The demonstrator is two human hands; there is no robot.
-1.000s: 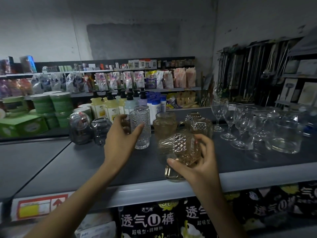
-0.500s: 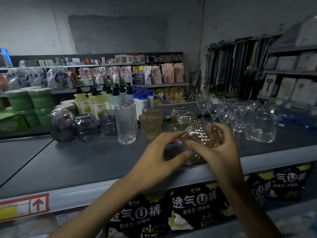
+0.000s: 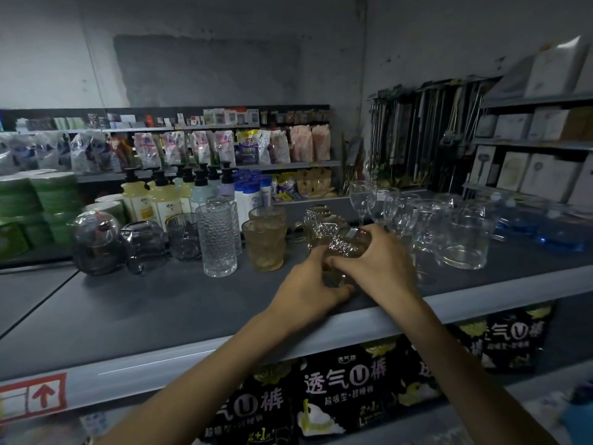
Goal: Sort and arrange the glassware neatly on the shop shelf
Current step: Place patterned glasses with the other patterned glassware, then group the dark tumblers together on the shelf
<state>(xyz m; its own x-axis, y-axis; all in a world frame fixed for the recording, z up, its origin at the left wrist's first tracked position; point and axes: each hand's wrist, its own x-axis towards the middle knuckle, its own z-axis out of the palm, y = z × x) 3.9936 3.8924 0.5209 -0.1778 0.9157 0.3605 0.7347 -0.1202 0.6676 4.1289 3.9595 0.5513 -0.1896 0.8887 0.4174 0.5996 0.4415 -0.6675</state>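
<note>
- Glassware (image 3: 183, 236) stands in a loose row along the back of the dark shelf (image 3: 160, 303). One piece, the amber cut-glass cup (image 3: 345, 248), is out of that row, low over the shelf's front half and just right of the amber tumblers (image 3: 264, 245).
- A second ago we had only the right hand (image 3: 382, 261) on that cup, while the left hand (image 3: 308, 287) gripped the tall clear tumbler (image 3: 218, 242). Now both hands are on the cup and the tumbler stands alone.
- Half a second ago we held the cup up clear of the shelf. It has since come down, and our fingers hide its base, so it may or may not be touching the surface.
- Our left hand curls round the cup's lower part from the left, and our right hand's fingers curl over its top and right side.
- To the right of our hands stand the wine glasses (image 3: 361, 197), then a wide clear jar (image 3: 467, 239), then blue glass dishes (image 3: 558, 231).
- At the left end sit two smoky round jars (image 3: 96, 242).
- Behind the row we see pump bottles (image 3: 138, 200) and stacked green tubs (image 3: 54, 200), and beyond those further shelves of pouches against a grey wall.
- White boxes (image 3: 545, 175) fill the racks on the right.
- Black packs (image 3: 346, 383) with white lettering lie under the shelf.
- A red arrow label (image 3: 43, 395) sits on the shelf's pale front rail at the left.
</note>
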